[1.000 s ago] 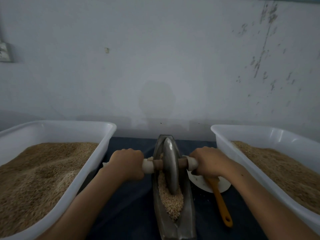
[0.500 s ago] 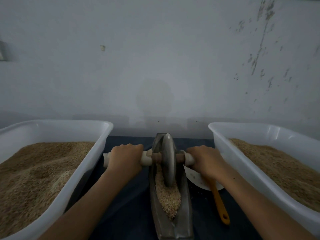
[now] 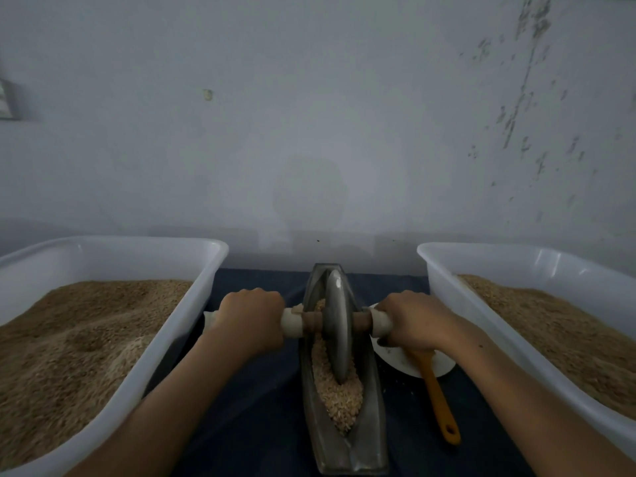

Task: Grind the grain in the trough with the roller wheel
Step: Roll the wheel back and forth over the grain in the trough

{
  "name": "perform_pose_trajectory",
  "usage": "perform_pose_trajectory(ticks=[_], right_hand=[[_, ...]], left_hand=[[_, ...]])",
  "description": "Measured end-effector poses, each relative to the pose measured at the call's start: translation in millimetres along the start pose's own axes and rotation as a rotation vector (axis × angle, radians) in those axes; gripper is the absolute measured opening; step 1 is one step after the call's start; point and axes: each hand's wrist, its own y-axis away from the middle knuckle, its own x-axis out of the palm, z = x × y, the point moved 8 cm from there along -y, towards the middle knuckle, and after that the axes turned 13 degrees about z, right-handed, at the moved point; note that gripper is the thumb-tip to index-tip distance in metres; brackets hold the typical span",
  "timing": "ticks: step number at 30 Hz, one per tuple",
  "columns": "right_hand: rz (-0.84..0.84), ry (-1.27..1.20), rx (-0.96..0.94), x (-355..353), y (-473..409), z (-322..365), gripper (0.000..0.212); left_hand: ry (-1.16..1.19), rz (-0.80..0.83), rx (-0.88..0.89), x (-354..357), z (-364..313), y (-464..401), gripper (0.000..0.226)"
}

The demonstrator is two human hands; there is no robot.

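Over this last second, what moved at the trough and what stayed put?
The roller wheel has rolled away from the person toward the far end of the trough, pushed by the left hand and right hand, both still gripping its handle. Grain, both tubs and the orange-handled tool have not moved.

I am facing a pale grey-blue wall (image 3: 309, 115), with scuffs and dark flecks running down its right side. A faint rounded shadow is lying on the wall's lower middle. Below the wall, a dark blue cloth (image 3: 258, 425) is covering the work surface. Dim, soft light is falling evenly.
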Motion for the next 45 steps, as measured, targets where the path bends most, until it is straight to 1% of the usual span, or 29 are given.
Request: perform_pose_trajectory(ticks=[3,5,7,9,11,14,17,20,25,28,30,31,33,36,38,40,42,45], right_hand=[[-0.158,-0.008,0.012,-4,0,0,0.011],[-0.261,-0.006,0.018,-7,1,0,0.008],[-0.304,-0.002,0.017,-9,2,1,0.008],[-0.254,0.003,0.014,-8,1,0,0.009],[-0.139,0.019,0.003,-5,-1,0,0.011],[0.032,0.014,-0.009,-1,1,1,0.024],[0.094,0.001,-0.002,-1,2,1,0.028],[0.046,0.019,0.006,-2,1,1,0.024],[-0.204,0.0,0.015,-8,0,1,0.008],[-0.286,0.004,0.026,-10,-1,1,0.006],[-0.278,0.012,0.019,-9,-1,1,0.008],[-0.245,0.02,0.013,-8,0,1,0.008],[-0.132,0.039,0.0,-6,0,2,0.009],[0.045,0.006,-0.005,-2,3,2,0.024],[0.102,-0.025,-0.007,0,3,2,0.029],[0.116,-0.041,-0.007,1,3,2,0.03],[0.097,-0.02,0.0,1,2,1,0.027],[-0.035,0.025,0.0,-3,0,2,0.01]], left_hand=[[0.019,-0.113,-0.009,-6,-1,2,0.016],[0.025,-0.178,-0.023,-9,-1,4,0.016],[0.029,-0.2,-0.022,-9,-1,4,0.017],[0.028,-0.175,-0.015,-7,-1,4,0.017],[0.02,-0.109,-0.008,-4,0,2,0.018],[0.015,0.012,0.007,1,1,0,0.024],[0.019,0.077,0.02,4,1,-1,0.029],[0.027,0.078,0.005,5,2,-2,0.029],[0.025,-0.113,-0.024,-5,0,1,0.019],[0.037,-0.184,-0.032,-7,-1,4,0.015],[0.039,-0.185,-0.025,-7,0,4,0.015],[0.038,-0.166,-0.016,-6,0,4,0.015],[0.032,-0.095,0.004,-3,0,3,0.016],[0.023,0.031,0.027,2,1,1,0.021],[0.014,0.076,0.033,3,1,1,0.025],[0.009,0.082,0.031,4,1,0,0.026],[0.01,0.059,0.02,3,1,0,0.025],[0.02,-0.012,-0.01,0,1,0,0.021]])
